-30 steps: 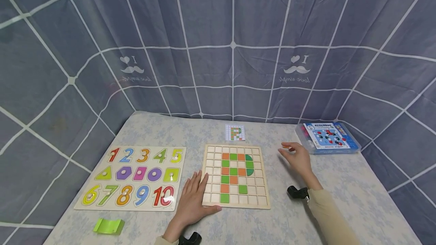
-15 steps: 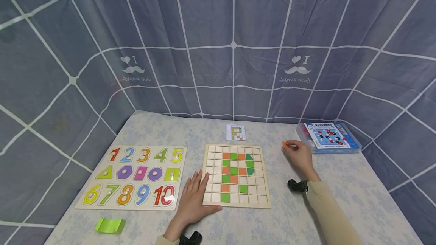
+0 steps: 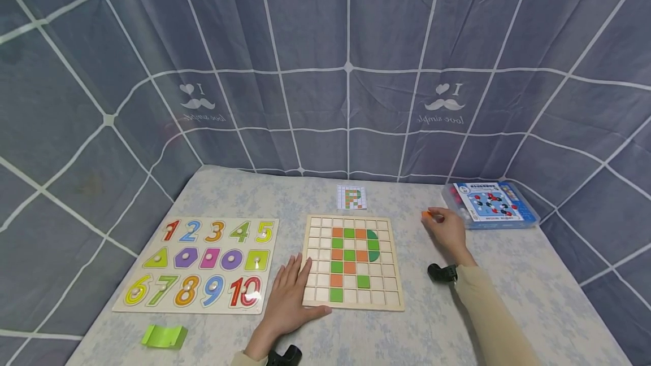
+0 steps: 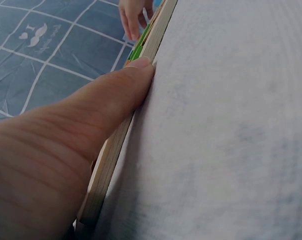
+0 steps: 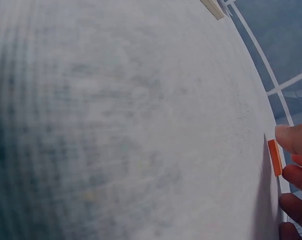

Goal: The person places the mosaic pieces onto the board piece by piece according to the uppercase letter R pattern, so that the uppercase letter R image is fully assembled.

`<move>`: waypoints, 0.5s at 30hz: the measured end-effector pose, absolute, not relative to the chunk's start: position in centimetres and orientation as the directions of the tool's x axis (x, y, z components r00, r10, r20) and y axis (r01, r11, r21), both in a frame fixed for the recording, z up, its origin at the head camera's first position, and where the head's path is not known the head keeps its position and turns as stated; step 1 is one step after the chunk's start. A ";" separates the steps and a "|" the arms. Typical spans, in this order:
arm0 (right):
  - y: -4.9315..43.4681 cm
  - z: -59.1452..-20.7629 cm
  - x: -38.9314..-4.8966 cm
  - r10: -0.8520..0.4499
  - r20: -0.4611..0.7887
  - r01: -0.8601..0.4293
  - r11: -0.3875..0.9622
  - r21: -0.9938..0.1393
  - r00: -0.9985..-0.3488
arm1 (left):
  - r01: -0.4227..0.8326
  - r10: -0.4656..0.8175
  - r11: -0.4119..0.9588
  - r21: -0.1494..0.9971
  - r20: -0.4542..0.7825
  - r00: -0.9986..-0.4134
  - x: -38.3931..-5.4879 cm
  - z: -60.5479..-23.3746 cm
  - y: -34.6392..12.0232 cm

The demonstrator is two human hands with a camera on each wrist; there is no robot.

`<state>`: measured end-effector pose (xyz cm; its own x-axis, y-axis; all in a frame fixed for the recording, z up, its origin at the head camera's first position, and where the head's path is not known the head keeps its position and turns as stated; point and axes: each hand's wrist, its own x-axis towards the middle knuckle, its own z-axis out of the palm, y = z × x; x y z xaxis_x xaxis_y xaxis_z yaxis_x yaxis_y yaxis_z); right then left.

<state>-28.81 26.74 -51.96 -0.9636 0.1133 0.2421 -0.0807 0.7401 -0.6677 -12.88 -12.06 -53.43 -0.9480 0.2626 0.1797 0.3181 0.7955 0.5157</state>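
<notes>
My right hand (image 3: 447, 231) pinches a small orange tile (image 3: 426, 216) between thumb and fingers, right of the board. In the right wrist view the orange tile (image 5: 275, 157) shows edge-on, close over the tablecloth. My left hand (image 3: 289, 298) rests with straight fingers at the lower left edge of the wooden grid board (image 3: 378, 301). Its thumb (image 4: 118, 90) lies along the board's near edge in the left wrist view. Orange and green square tiles, plus two green rounded ones, sit in the grid cells. Behind the board lies a small pattern card (image 3: 351, 197) printed with a similar figure.
A number and shape puzzle board (image 3: 203, 292) lies on the left. In front of it is a light green curved block (image 3: 164, 337). A plastic case (image 3: 490, 206) with a molecule picture stands at the back right, just beyond my right hand. Grey checked cloth hangs behind.
My right hand's fingers have closed in on themselves, and an orange tile now shows between them. The left hand and the board stay in place.
</notes>
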 end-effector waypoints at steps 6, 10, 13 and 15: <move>26.6 -52.0 -29.1 0.111 0.242 -0.072 0.768 -0.637 -0.964 | 0.320 0.262 0.798 0.511 0.185 -0.947 -12.8 -53.4 -12.0; 26.6 -52.1 -29.3 0.093 0.253 -0.086 0.785 -0.614 -0.963 | 0.324 0.263 0.796 0.511 0.190 -0.946 -12.8 -53.4 -12.0; 26.6 -52.2 -29.3 0.073 0.280 -0.112 0.799 -0.591 -0.957 | 0.321 0.262 0.798 0.510 0.186 -0.947 -12.8 -53.4 -12.0; 26.5 -52.4 -29.4 0.057 0.304 -0.133 0.812 -0.568 -0.951 | 0.319 0.262 0.800 0.508 0.182 -0.948 -12.9 -53.5 -12.0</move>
